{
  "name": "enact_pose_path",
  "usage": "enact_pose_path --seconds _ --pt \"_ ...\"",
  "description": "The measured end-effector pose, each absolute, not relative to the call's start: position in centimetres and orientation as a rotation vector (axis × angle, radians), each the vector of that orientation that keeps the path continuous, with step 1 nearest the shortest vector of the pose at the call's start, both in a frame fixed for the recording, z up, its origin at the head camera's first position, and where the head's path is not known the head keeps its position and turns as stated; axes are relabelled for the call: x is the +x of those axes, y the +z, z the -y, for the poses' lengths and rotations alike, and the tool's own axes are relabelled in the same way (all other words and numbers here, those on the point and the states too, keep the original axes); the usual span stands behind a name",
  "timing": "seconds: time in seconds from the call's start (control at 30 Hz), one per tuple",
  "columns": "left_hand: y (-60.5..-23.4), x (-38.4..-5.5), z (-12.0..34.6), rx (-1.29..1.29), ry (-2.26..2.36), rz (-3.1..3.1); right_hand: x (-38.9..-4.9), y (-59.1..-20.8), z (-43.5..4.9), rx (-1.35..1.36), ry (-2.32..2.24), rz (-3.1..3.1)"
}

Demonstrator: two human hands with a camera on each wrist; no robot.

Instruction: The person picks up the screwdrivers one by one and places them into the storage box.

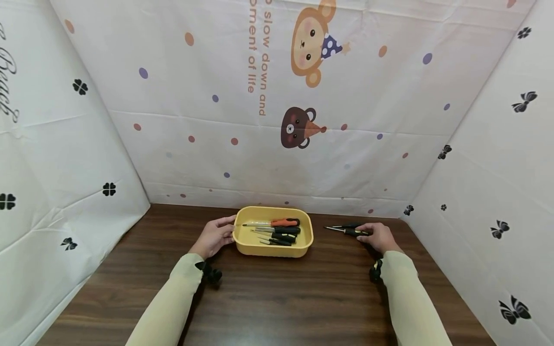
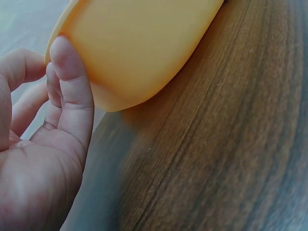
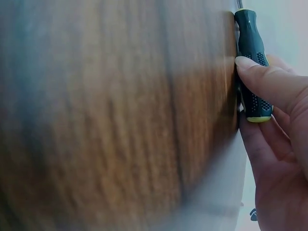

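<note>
My left hand (image 1: 215, 236) holds the left end of a yellow plastic tray (image 1: 272, 250), its thumb and fingers against the end wall in the left wrist view. Several screwdrivers lie inside the tray: one with an orange-red handle (image 1: 285, 222), the others with black handles. On the table right of the tray, my right hand (image 1: 378, 237) pinches a black-handled screwdriver (image 3: 249, 36) between thumb and fingers; its shaft points left, toward the tray. A second dark screwdriver (image 1: 347, 226) lies just behind it, partly hidden by the hand.
Everything stands on a dark wood-grain table (image 1: 281, 298). A white printed cloth (image 1: 251, 158) rises behind the tray, and similar cloths hang at the left and right sides. Each wrist wears a small dark device.
</note>
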State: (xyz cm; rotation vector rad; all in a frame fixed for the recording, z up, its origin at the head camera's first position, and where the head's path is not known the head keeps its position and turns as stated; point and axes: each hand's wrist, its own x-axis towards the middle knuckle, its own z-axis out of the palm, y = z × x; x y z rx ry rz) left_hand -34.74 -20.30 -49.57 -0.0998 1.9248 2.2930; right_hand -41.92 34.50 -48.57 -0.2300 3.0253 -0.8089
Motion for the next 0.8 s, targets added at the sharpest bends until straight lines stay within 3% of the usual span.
enact_pose_path --seconds 0.8 --pt "-49.6 -34.9 20.3 -0.105 2.283 -1.943 -39.8 -48.8 -33.4 -0.328 -0.860 -3.108"
